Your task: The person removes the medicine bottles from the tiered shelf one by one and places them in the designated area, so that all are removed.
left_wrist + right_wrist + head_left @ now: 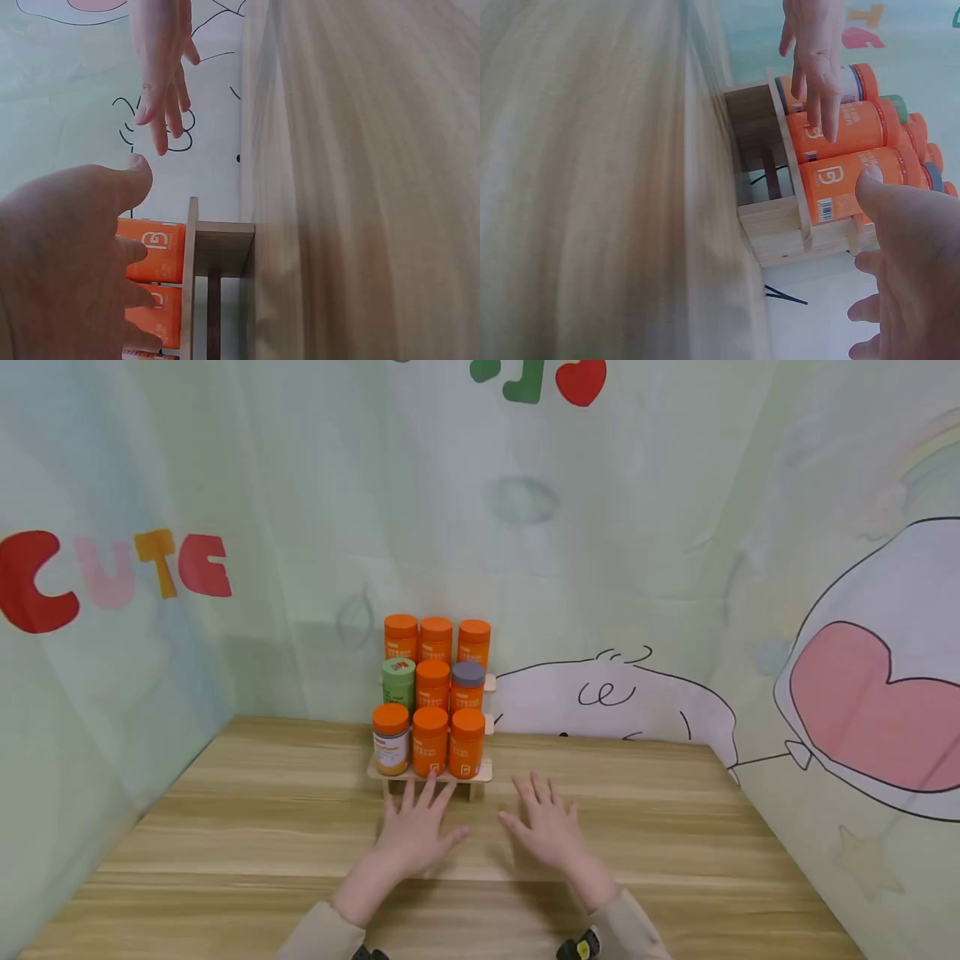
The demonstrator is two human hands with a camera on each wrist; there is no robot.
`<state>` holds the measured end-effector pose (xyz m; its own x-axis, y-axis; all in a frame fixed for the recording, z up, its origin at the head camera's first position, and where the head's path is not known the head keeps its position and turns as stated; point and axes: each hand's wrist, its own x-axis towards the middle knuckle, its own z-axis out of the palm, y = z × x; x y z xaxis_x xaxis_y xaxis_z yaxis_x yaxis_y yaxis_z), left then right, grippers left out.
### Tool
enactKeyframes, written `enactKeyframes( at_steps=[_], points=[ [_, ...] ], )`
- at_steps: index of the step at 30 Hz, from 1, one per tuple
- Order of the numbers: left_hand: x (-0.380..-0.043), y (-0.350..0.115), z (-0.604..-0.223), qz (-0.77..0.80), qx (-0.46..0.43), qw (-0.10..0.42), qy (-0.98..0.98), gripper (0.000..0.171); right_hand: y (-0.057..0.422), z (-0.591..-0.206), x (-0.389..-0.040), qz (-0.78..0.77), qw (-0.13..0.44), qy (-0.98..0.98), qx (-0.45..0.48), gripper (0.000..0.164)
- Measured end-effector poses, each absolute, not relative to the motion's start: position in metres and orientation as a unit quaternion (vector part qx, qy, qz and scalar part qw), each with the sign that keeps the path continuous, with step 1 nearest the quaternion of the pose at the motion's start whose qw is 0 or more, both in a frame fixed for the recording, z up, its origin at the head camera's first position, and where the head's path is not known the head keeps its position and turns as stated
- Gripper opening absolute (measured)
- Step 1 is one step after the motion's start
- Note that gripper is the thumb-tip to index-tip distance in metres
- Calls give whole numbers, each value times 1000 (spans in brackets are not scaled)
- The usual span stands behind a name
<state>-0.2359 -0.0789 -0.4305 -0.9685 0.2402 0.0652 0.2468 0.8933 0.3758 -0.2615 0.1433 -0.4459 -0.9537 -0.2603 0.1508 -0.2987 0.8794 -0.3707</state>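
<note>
Both hands are held over the table with fingers spread, and neither holds anything. The left hand [414,833] is just in front of a stepped wooden rack [486,770]; its fingertips overlap the rack's front edge in the head view. To the right of the rack is the right hand [550,828], apart from the jars. The rack's front step bears a white-labelled jar with an orange lid [391,741] and two orange jars [430,743]. On the middle step are a green jar [399,685], an orange jar [432,687] and a grey-lidded orange jar [468,687].
Three orange-lidded jars [436,640] stand on the top step, partly hidden by those in front. The wood-grain table [637,793] meets a printed cloth backdrop [622,568] behind the rack. Cloth also hangs along both sides.
</note>
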Motion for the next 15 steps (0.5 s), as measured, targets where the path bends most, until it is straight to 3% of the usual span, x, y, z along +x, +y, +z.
enactKeyframes(
  at_steps=[6, 15],
  points=[
    [-245, -86, -422, -226, -131, 35, -965, 72, 145, -438, -267, 203, 54, -968, 141, 70],
    [-253, -103, -408, -276, -174, 63, -943, 54, 147, -421, -274, 200, 74, -966, 146, 68]
  ],
)
